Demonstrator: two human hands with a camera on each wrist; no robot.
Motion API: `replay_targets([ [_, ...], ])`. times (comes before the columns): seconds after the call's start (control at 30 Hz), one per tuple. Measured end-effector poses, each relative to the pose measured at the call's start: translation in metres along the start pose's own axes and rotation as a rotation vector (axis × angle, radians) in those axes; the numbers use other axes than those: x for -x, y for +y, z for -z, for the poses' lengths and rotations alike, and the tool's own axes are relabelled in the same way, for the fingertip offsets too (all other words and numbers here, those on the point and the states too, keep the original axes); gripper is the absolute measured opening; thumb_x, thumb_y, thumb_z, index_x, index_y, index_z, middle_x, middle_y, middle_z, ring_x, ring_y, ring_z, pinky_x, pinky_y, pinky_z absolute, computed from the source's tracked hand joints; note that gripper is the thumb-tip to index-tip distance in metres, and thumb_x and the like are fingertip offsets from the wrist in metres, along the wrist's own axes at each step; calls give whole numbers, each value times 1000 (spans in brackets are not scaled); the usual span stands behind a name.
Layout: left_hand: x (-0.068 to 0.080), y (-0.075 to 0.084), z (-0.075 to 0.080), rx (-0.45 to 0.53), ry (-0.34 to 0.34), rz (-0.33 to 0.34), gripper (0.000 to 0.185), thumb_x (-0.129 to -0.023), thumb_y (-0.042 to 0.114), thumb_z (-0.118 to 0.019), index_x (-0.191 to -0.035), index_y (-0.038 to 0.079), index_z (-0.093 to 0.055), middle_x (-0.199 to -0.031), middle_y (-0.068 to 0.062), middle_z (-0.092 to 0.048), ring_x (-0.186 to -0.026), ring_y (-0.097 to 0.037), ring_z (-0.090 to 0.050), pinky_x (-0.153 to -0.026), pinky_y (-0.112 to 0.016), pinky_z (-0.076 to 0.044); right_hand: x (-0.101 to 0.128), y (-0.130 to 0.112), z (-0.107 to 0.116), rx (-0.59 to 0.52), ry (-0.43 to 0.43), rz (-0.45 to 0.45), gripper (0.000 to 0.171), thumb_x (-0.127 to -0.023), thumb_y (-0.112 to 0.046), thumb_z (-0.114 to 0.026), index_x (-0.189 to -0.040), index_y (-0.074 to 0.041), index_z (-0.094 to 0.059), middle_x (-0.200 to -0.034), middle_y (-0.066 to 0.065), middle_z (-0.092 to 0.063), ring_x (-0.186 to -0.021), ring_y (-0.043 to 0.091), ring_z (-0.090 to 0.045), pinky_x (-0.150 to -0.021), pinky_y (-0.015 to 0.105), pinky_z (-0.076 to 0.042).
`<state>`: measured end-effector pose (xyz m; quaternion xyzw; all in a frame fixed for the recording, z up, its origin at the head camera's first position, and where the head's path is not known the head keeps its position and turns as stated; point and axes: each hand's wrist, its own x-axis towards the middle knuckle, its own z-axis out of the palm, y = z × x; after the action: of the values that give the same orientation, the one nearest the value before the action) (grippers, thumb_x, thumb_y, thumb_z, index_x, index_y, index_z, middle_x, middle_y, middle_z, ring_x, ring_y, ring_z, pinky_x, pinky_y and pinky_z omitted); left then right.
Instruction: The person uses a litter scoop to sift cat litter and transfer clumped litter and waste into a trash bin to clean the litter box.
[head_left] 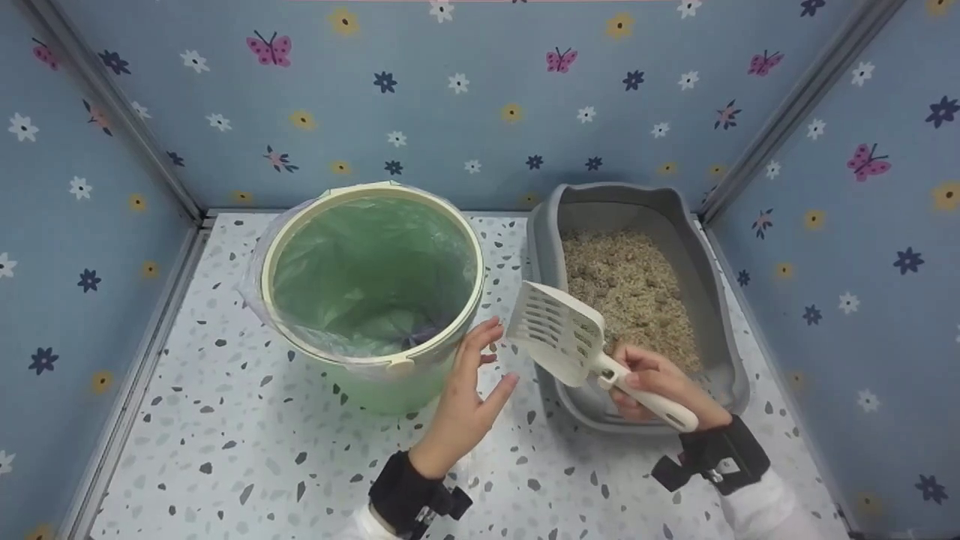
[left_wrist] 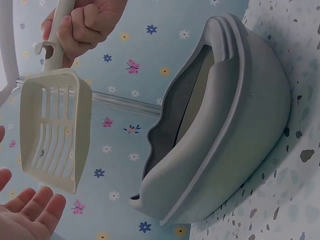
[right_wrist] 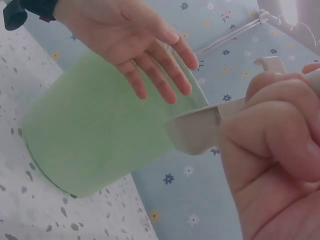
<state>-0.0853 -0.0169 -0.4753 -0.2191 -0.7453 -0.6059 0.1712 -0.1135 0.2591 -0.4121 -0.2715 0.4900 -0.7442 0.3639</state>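
Note:
My right hand [head_left: 652, 386] grips the handle of a cream slotted litter scoop [head_left: 559, 330], held over the left side of a grey litter box [head_left: 551, 225]. Brown granular litter [head_left: 637, 277] covers much of the box floor. In the left wrist view the scoop [left_wrist: 55, 130] shows its slots, with no litter in it. My left hand [head_left: 465, 405] has its fingers extended beside a green bin [head_left: 397, 386], fingertips close to the bin's right side and short of the scoop. A clear bag lines the bin, folded over its cream rim [head_left: 268, 277]; something dark purplish shows at the bottom.
Both containers stand on a speckled white surface [head_left: 247, 435]. Blue flowered panels [head_left: 480, 112] rise at the back and both sides, joined by metal corner strips. The litter box sits close to the right panel, the bin left of it with a gap between.

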Motion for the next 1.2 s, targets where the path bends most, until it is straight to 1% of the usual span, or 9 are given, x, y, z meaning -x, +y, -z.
replay_targets([
  [0.17, 3, -4, 1, 57, -36, 150, 63, -93, 18, -59, -147, 10, -27, -150, -6, -31, -131, -23, -40, -99, -42, -43, -2, 7, -4, -100, -64, -23, 30, -87, 4, -26, -100, -11, -49, -82, -2, -60, -66, 5, -50, -48, 19, -32],
  [0.3, 2, -7, 3, 178, -52, 292, 62, -94, 19, -57, -148, 11, -26, -148, -8, -33, -130, -24, -42, -102, -42, -41, -5, 8, -11, -182, -97, -56, 23, -90, 1, -31, -100, -11, -48, -84, -2, -60, -67, 5, -51, -53, 16, -38],
  [0.4, 0, -9, 3, 287, -65, 366, 57, -95, 17, -55, -144, 6, -29, -139, -13, -42, -122, -25, -49, -98, -38, -45, -6, 10, -15, -230, -115, -81, 18, -91, -2, -35, -100, -11, -47, -90, -1, -58, -69, 4, -52, -58, 14, -42],
  [0.5, -2, -12, 2, 428, -85, 417, 49, -96, 16, -54, -140, 2, -35, -128, -17, -51, -112, -26, -57, -91, -35, -50, -7, 11, -18, -235, -128, -96, 16, -91, -3, -37, -100, -11, -47, -94, 0, -56, -71, 3, -52, -58, 13, -42],
  [0.6, -2, -15, 2, 506, -93, 464, 43, -96, 19, -54, -134, 2, -43, -120, -17, -59, -104, -25, -63, -86, -35, -53, -9, 13, -21, -194, -126, -96, 16, -91, -3, -37, -99, -12, -48, -93, -1, -56, -71, 2, -53, -58, 13, -41],
  [0.7, 0, -17, 2, 508, -92, 508, 39, -95, 21, -55, -129, 2, -51, -115, -17, -64, -99, -23, -66, -85, -35, -54, -10, 15, -22, -190, -120, -99, 15, -91, -5, -38, -98, -12, -48, -91, -2, -57, -70, 2, -52, -57, 13, -41],
  [0.87, 3, -19, 2, 491, -102, 516, 33, -96, 20, -54, -119, -3, -59, -108, -25, -66, -94, -28, -67, -83, -35, -54, -10, 19, -22, -239, -140, -102, 15, -92, -7, -37, -100, -12, -48, -91, -2, -56, -68, 3, -49, -54, 15, -37],
  [1.07, 6, -20, 1, 438, -121, 488, 33, -97, 22, -52, -117, -3, -60, -104, -22, -68, -90, -22, -69, -80, -33, -56, -9, 17, -24, -110, -78, -111, 22, -93, -3, -32, -101, -11, -50, -84, -2, -59, -67, 2, -52, -49, 15, -36],
  [1.2, 7, -17, 2, 385, -126, 490, 31, -97, 20, -50, -117, -2, -61, -102, -17, -70, -89, -22, -69, -78, -32, -56, -6, 10, -22, 199, 66, -146, 19, -97, -5, -37, -99, -13, -54, -84, -3, -62, -67, 1, -56, -52, 13, -44],
])
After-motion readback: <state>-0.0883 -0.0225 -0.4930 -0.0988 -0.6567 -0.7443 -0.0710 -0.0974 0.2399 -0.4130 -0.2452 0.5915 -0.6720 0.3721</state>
